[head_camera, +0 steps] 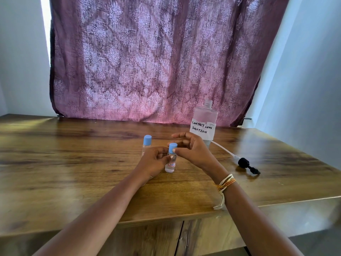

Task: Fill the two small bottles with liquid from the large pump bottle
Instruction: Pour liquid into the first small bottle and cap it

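Two small clear bottles with blue caps stand on the wooden table (73, 163). My left hand (153, 163) grips the body of the nearer small bottle (170, 166), which bears a small label. My right hand (191, 148) pinches that bottle's blue cap (172, 146) with thumb and fingertip. The other small bottle (147, 144) stands just behind my left hand, capped and untouched. The large clear bottle (204, 122), labelled "contact lens solution", stands open-necked behind my right hand. Its black pump head with white tube (245, 163) lies on the table to the right.
A patterned purple curtain (156, 58) hangs behind the table. The table's front edge (203, 215) runs under my forearms, with cabinet doors below it. White walls stand on both sides.
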`<state>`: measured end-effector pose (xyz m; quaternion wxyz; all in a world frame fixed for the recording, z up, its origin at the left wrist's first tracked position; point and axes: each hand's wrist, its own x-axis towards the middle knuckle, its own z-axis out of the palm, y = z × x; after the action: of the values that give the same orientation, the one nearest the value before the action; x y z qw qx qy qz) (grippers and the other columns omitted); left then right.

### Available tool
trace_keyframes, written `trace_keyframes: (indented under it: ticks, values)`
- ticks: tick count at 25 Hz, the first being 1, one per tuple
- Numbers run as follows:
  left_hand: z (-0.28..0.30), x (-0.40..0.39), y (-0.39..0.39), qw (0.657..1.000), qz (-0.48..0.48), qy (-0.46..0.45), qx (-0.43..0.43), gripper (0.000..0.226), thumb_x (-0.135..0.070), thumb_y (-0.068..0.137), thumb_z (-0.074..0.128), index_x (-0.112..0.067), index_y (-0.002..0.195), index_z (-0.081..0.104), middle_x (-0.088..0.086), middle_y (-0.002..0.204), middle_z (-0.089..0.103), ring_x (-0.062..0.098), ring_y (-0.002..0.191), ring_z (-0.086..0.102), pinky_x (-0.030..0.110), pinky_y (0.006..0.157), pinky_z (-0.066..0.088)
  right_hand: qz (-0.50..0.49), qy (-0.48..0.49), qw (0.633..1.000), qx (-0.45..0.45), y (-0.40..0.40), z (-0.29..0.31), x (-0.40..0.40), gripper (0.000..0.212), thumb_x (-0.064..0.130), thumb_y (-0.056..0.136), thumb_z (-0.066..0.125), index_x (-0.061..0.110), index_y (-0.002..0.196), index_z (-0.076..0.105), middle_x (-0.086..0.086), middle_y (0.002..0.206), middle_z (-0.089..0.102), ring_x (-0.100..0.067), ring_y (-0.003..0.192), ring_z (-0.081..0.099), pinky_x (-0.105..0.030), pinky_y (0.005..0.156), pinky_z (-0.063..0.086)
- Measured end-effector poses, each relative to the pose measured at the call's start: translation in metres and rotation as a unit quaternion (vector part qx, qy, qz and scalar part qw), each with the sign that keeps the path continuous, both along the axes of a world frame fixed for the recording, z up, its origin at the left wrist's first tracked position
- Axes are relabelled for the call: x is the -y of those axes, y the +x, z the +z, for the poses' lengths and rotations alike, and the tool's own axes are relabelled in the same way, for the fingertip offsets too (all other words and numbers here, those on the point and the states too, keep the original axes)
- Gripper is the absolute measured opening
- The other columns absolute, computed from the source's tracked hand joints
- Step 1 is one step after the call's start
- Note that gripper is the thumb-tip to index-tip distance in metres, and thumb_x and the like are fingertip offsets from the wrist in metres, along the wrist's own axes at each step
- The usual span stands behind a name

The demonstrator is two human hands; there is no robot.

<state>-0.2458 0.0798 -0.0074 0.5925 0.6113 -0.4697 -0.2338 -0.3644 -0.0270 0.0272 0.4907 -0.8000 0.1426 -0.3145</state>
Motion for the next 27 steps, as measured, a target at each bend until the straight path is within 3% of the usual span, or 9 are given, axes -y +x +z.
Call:
trace_keyframes:
  ticks: [2, 4, 6, 10, 14, 17, 19, 22, 27]
  values:
    - [0.000, 0.000, 0.000, 1.000, 0.004, 0.004, 0.004, 0.020, -0.019, 0.087, 0.067, -0.018, 0.107, 0.070, 0.000, 0.099, 0.075, 0.005, 0.089, 0.068, 0.015, 0.072, 0.050, 0.024, 0.009, 1.000, -0.006, -0.002, 0.000, 0.002, 0.040, -0.010, 0.084, 0.064, 0.011, 0.118, 0.057, -0.019, 0.111, 0.070, -0.020, 0.096, 0.068, -0.031, 0.087, 0.056]
    - [-0.001, 0.000, 0.001, 1.000, 0.008, 0.006, 0.011, 0.020, -0.019, 0.088, 0.067, -0.018, 0.107, 0.071, -0.001, 0.099, 0.075, 0.006, 0.092, 0.069, 0.019, 0.078, 0.051, 0.038, 0.008, 0.999, -0.009, -0.002, -0.001, 0.003, 0.040, -0.008, 0.087, 0.062, 0.006, 0.124, 0.056, -0.017, 0.115, 0.069, -0.017, 0.099, 0.068, -0.026, 0.087, 0.056]
    - [-0.001, 0.000, 0.001, 1.000, 0.017, 0.008, 0.015, 0.021, -0.020, 0.086, 0.068, -0.020, 0.107, 0.071, -0.004, 0.097, 0.075, 0.005, 0.091, 0.068, 0.022, 0.083, 0.051, 0.020, -0.006, 1.000, -0.004, -0.001, -0.003, 0.004, 0.036, -0.007, 0.086, 0.064, 0.005, 0.120, 0.059, -0.015, 0.111, 0.071, -0.017, 0.100, 0.069, -0.026, 0.088, 0.056]
    - [-0.002, -0.001, 0.001, 1.000, 0.027, 0.003, 0.007, 0.020, -0.018, 0.084, 0.070, -0.020, 0.104, 0.072, -0.013, 0.084, 0.072, -0.007, 0.075, 0.067, 0.013, 0.070, 0.049, -0.028, -0.028, 0.999, 0.006, 0.002, -0.002, 0.003, 0.031, -0.003, 0.080, 0.073, 0.011, 0.106, 0.066, -0.014, 0.101, 0.074, -0.015, 0.094, 0.072, -0.026, 0.086, 0.057]
    - [-0.002, -0.002, 0.001, 1.000, 0.023, -0.004, 0.008, 0.020, -0.016, 0.084, 0.070, -0.020, 0.103, 0.072, -0.014, 0.081, 0.072, -0.011, 0.071, 0.066, 0.005, 0.064, 0.047, -0.066, -0.031, 0.997, 0.026, 0.003, -0.003, -0.003, 0.028, 0.001, 0.074, 0.080, 0.014, 0.096, 0.069, -0.005, 0.087, 0.076, -0.005, 0.082, 0.072, -0.017, 0.076, 0.055]
    - [-0.002, -0.003, 0.000, 0.999, 0.020, -0.006, 0.032, 0.020, -0.016, 0.086, 0.067, -0.019, 0.105, 0.072, -0.011, 0.084, 0.073, -0.013, 0.071, 0.065, 0.002, 0.063, 0.045, -0.061, -0.010, 0.997, 0.047, 0.003, -0.010, -0.004, 0.031, 0.002, 0.075, 0.079, 0.016, 0.100, 0.068, -0.004, 0.091, 0.075, -0.007, 0.086, 0.072, -0.022, 0.080, 0.056]
    - [-0.001, -0.003, -0.001, 0.998, 0.015, -0.009, 0.054, 0.023, -0.015, 0.088, 0.065, -0.017, 0.110, 0.071, -0.004, 0.093, 0.075, -0.009, 0.077, 0.066, 0.006, 0.070, 0.047, -0.024, 0.025, 0.999, 0.036, 0.000, -0.019, -0.001, 0.043, 0.002, 0.076, 0.079, 0.014, 0.114, 0.063, -0.009, 0.106, 0.072, -0.013, 0.098, 0.070, -0.030, 0.087, 0.056]
    - [-0.002, -0.004, -0.001, 0.998, 0.025, -0.014, 0.062, 0.028, -0.019, 0.086, 0.068, -0.014, 0.114, 0.070, 0.001, 0.104, 0.075, 0.000, 0.089, 0.067, 0.009, 0.078, 0.049, 0.008, 0.040, 0.998, -0.054, -0.006, -0.034, 0.004, 0.066, 0.001, 0.073, 0.081, 0.006, 0.130, 0.048, -0.011, 0.122, 0.065, -0.020, 0.111, 0.066, -0.036, 0.098, 0.053]
    - [-0.004, -0.003, 0.000, 0.997, 0.052, -0.001, 0.060, 0.032, -0.025, 0.085, 0.069, -0.019, 0.116, 0.068, 0.005, 0.104, 0.074, 0.015, 0.101, 0.067, 0.018, 0.085, 0.048, -0.048, -0.018, 0.993, -0.102, -0.004, -0.042, 0.007, 0.062, 0.009, 0.066, 0.086, 0.012, 0.119, 0.055, -0.008, 0.100, 0.072, -0.020, 0.094, 0.071, -0.036, 0.085, 0.059]
